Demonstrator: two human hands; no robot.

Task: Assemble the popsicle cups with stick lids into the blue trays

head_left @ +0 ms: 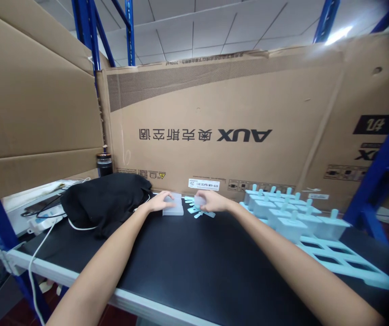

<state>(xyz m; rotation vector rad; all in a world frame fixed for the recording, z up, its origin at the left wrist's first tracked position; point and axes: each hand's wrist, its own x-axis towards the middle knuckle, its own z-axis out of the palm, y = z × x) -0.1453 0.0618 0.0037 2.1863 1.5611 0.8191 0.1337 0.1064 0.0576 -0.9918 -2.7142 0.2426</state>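
Observation:
My left hand (pixel 160 202) grips the left side of frosted clear plastic molds (pixel 177 209) that stand on the black tabletop. My right hand (pixel 215 201), a short way to the right, has its fingers closed on a small frosted plastic mold (pixel 199 201). Under and around that hand lie several light-blue ice pop sticks (pixel 201 213), fanned out on the table. Farther right, a light-blue ice pop mold rack (pixel 367 270) holds several frosted molds (pixel 288 228) with stick handles pointing up. Its front slots hold no molds.
A black cloth bundle (pixel 106 201) lies left of my arms, with a white cable (pixel 38 256) and a power strip (pixel 47 217) beside it. A dark bottle (pixel 104 164) stands behind. Cardboard walls (pixel 194 99) close off the back and left. Blue posts (pixel 377 172) flank the table.

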